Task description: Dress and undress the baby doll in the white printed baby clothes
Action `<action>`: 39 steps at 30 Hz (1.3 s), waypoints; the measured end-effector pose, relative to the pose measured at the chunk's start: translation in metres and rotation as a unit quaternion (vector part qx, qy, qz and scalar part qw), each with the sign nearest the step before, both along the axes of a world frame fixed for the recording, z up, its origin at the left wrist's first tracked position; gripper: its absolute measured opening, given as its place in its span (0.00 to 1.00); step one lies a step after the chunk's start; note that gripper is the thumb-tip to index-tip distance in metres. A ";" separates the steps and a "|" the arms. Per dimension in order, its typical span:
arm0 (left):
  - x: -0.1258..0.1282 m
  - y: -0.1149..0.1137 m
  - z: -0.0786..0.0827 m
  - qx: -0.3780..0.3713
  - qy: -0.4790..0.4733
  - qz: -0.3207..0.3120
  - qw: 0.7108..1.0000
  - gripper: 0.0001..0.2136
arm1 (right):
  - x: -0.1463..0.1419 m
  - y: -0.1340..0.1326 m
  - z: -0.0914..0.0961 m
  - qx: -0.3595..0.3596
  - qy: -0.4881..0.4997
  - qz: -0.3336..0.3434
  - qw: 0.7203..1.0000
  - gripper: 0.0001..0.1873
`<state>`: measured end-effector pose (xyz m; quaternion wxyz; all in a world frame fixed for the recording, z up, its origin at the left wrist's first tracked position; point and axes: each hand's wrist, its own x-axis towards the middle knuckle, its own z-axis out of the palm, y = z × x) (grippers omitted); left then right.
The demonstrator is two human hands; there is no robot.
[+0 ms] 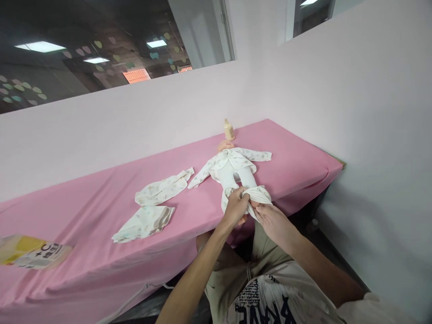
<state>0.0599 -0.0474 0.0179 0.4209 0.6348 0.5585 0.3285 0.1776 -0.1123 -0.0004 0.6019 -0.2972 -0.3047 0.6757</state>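
Observation:
A baby doll (225,173) lies on its back at the table's front edge, its head toward the wall. It wears a white printed jacket (248,155), with the sleeves spread out. White printed baby pants (259,193) are bunched around the lower legs and feet. My left hand (237,206) is closed on the pants' fabric between the legs. Beside one foot, my right hand (272,222) has its fingers pinched at the pants' leg opening. Part of the doll's foot (254,204) shows between my hands; the other is partly hidden by my left hand.
A pink cloth (297,166) covers the table. Left of the doll lie a folded printed garment (162,189) and a printed cap-like piece (143,223). A cream bottle (229,130) stands behind the head. A yellow-white package (33,252) lies far left. Walls border the back and right.

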 end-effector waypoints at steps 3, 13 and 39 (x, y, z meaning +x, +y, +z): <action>-0.004 0.000 0.003 0.062 0.042 -0.010 0.997 0.07 | 0.012 -0.004 -0.013 0.029 -0.052 0.027 0.998 0.11; -0.009 -0.006 0.000 0.126 0.069 -0.007 0.990 0.12 | 0.034 0.017 -0.065 0.158 -0.343 -0.175 0.909 0.07; -0.091 0.006 -0.022 0.343 0.262 -0.020 0.902 0.18 | 0.097 0.090 -0.046 0.148 -0.368 -0.082 0.914 0.15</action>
